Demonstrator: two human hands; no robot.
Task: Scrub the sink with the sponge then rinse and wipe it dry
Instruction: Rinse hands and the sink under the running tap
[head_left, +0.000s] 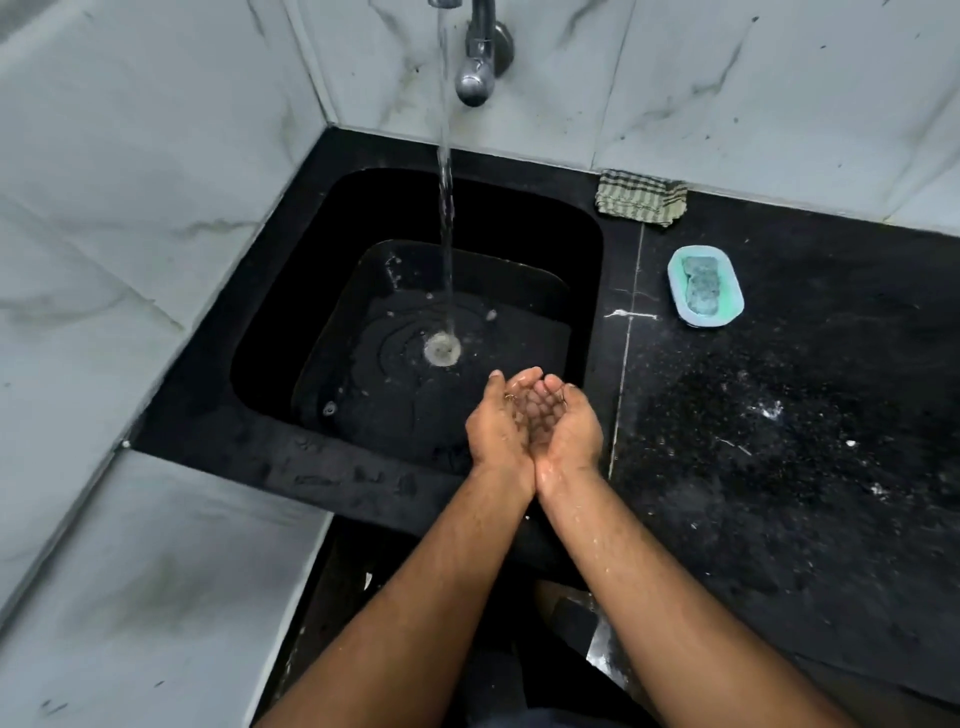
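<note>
Over the near right corner of the sink (270, 332) I've got both hands pressed side by side into one cup: left hand (498, 421) and right hand (569, 423), palms up, fingers curled inward, little-finger edges touching, a small pool of water held in the hollow. Neither hand is gripping any object. Wet forearms run back toward me over the front rim.

Past the hands, the black basin holds a shallow sheet of water rippling round the drain (442, 349), and the stream (445, 208) drops straight onto it from the tap (475, 62) on the marble wall.

Out to the right, on the black counter (779, 415), sits the pale oval soap dish (705, 287), and the sponge (701, 287) lies flat inside it, long axis running near to far, following the dish. Further back, against the wall, a checked cloth (640, 197) lies folded at the sink's far right corner.
</note>
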